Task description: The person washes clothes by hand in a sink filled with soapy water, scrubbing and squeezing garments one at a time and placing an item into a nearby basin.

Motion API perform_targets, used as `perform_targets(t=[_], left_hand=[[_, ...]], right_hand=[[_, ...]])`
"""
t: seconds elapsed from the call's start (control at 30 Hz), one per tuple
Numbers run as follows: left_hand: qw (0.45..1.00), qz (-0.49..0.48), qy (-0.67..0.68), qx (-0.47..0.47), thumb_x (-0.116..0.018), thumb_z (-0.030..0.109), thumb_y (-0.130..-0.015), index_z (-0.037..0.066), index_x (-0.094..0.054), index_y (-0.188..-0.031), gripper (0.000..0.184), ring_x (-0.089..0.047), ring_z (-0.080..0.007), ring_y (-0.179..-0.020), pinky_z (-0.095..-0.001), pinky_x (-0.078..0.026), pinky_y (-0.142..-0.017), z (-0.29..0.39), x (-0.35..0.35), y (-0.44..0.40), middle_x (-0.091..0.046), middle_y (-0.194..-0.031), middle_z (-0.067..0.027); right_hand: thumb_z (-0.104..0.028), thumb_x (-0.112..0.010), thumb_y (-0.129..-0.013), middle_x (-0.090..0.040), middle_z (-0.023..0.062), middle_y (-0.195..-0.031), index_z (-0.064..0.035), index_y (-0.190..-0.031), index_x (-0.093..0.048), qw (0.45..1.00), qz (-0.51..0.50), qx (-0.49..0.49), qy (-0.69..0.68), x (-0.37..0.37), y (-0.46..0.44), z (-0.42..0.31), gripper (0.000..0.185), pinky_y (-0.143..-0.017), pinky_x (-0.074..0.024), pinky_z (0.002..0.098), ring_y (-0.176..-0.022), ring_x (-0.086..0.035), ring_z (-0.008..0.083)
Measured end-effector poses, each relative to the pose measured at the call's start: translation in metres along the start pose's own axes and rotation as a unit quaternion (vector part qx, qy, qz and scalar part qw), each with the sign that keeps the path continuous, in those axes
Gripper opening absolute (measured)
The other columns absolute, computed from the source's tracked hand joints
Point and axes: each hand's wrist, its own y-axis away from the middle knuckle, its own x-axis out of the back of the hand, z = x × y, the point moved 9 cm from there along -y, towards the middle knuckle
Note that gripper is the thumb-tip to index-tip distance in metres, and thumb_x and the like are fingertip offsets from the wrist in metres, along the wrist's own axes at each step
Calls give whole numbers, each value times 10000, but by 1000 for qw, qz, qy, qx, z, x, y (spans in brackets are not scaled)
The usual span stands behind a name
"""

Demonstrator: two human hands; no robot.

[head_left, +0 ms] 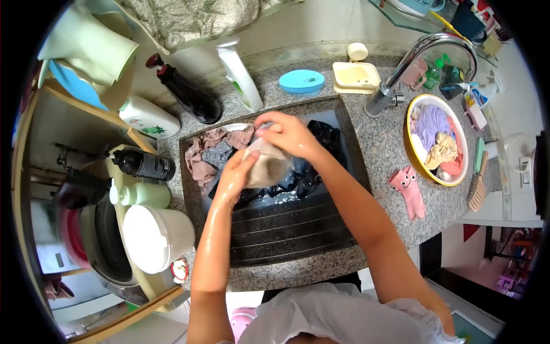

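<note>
Both wet hands, left (235,178) and right (286,135), pinch a beige cloth (264,167) above the water in the sink (275,229), apparently so drips fall back in; a dark bundle of clothes (298,180) soaks below.

Wet beige cloth (267,169), bunched, held above the dark stone sink (275,235)

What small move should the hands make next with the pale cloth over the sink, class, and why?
Probably gather its lower part up between both hands. The left hand and right hand seem to hold the pale cloth near its top, while the rest hangs loose above the dark clothes in the sink.
</note>
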Motion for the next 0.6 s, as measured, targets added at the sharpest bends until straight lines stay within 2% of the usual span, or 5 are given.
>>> perform_targets(t=[0.1,0.2,0.37,0.57,0.6], left_hand=[[989,28,147,18,-503,219,-891,22,-549,-1055,260,-564,-153,-903,-269,-437,-799,5,12,0,-600,-991,-66],[976,30,216,21,-499,231,-895,19,-523,-1084,284,-563,-176,-936,-290,-441,-827,19,10,4,-586,-1030,-82],[946,74,316,3,-495,255,-899,27,-502,-1118,316,-564,-203,-965,-335,-453,-846,16,41,4,-578,-1053,-94],[949,126,252,141,-506,216,-873,81,-473,-1156,316,-560,-210,-988,-337,-472,-817,-136,48,-6,-566,-1086,-97],[960,155,202,119,-517,205,-862,97,-478,-1138,299,-567,-206,-954,-336,-477,-785,-162,45,-14,-573,-1055,-88]], right_hand=[[-278,-557,-868,-599,140,-1006,-28,-1182,-457,991,-11,16,-130,14,-1,62,413,-779,-457,288,-902,-566,159],[-505,-446,-863,-205,173,-1410,-49,-1335,-314,941,-116,-161,-274,-44,32,114,669,-1063,-177,397,-1302,-212,245],[-306,-591,-845,-530,80,-1150,4,-1185,-466,925,-115,-178,-316,-60,45,147,477,-934,-355,328,-1084,-475,182],[-268,-535,-870,-577,80,-1009,-2,-1027,-523,860,77,-161,-478,-8,35,190,309,-776,-465,327,-907,-566,181],[-271,-533,-867,-580,92,-968,-24,-958,-548,946,107,-176,-251,-1,36,207,264,-745,-462,344,-880,-570,194]])
